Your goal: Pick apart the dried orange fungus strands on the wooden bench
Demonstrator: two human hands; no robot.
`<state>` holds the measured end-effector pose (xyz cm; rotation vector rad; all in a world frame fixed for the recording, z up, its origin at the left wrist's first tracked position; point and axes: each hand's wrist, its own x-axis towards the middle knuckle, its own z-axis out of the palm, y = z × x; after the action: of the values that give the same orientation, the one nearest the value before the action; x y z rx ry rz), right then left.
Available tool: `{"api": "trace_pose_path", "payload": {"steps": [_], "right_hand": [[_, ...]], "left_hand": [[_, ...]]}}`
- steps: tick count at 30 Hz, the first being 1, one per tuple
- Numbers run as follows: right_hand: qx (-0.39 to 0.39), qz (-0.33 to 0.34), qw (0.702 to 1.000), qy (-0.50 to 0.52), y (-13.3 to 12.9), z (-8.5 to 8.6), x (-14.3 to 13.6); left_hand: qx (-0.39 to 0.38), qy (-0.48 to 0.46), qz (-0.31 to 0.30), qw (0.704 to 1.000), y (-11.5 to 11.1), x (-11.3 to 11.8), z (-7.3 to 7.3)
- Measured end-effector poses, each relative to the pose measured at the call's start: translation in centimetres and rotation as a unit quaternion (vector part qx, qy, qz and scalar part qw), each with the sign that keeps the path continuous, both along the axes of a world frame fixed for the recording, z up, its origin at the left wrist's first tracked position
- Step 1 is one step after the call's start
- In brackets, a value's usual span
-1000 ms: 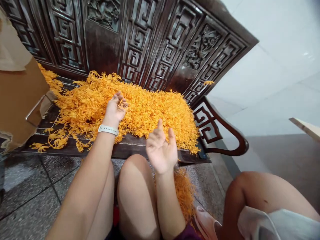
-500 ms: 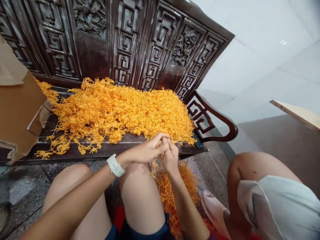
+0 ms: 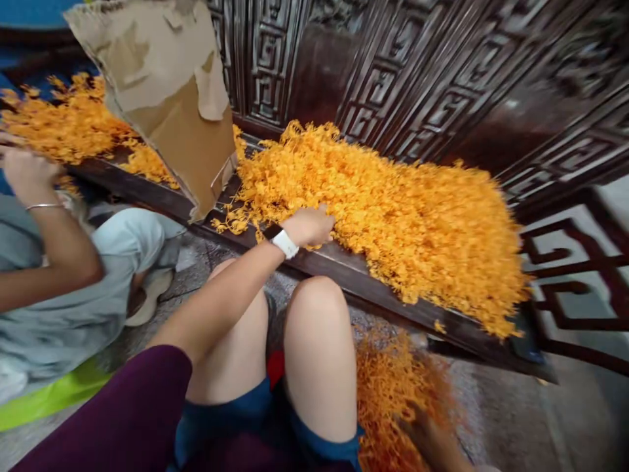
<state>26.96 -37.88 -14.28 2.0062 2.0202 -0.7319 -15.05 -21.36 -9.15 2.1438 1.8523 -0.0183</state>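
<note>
Orange sprigs [image 3: 417, 223] lie just beside the outstretched, palm-down left hand [image 3: 310, 227], whose grip I cannot tell.

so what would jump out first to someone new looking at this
Most likely the big orange heap spread along the dark carved bench. Next, perhaps, the torn cardboard standing at the heap's left end, then the left hand, marked by a white watch strap, at the heap's front edge. More orange strands lie below on the floor.

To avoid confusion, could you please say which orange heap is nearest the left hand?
The bench heap right of the cardboard; others lie farther from the left hand.
</note>
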Motion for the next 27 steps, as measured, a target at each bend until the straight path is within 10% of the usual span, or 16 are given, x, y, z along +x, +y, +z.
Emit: {"api": "trace_pose_path", "payload": {"steps": [4, 7, 11, 17, 21, 27], "right_hand": [[-0.066, 0.167, 0.98, 0.087, 7.3, -4.3, -3.8], [0.069, 0.295, 0.941, 0.148, 11.6, -2.0, -9.9], [0.225, 0.301, 0.893, 0.249, 15.6, 1.8, -19.6], [0.282, 0.232, 0.889, 0.276, 23.3, -3.2, -29.9], [0.235, 0.311, 0.872, 0.297, 26.7, -4.2, -31.7], [0.118, 0.203, 0.854, 0.464, 29.4, 1.3, -28.4]], "left_hand": [[-0.037, -0.038, -0.028, 0.998, 1.6, -4.3, -0.8], [0.048, -0.046, 0.049, 0.997, 2.1, -7.3, -1.6], [0.115, -0.004, 0.119, 0.986, 2.2, -10.2, -3.4], [0.08, -0.005, 0.111, 0.991, 2.8, -9.7, -5.1], [0.071, -0.033, 0.087, 0.993, 3.8, -7.7, -5.6], [0.082, -0.081, 0.152, 0.982, 5.8, -6.2, -6.5]]}}
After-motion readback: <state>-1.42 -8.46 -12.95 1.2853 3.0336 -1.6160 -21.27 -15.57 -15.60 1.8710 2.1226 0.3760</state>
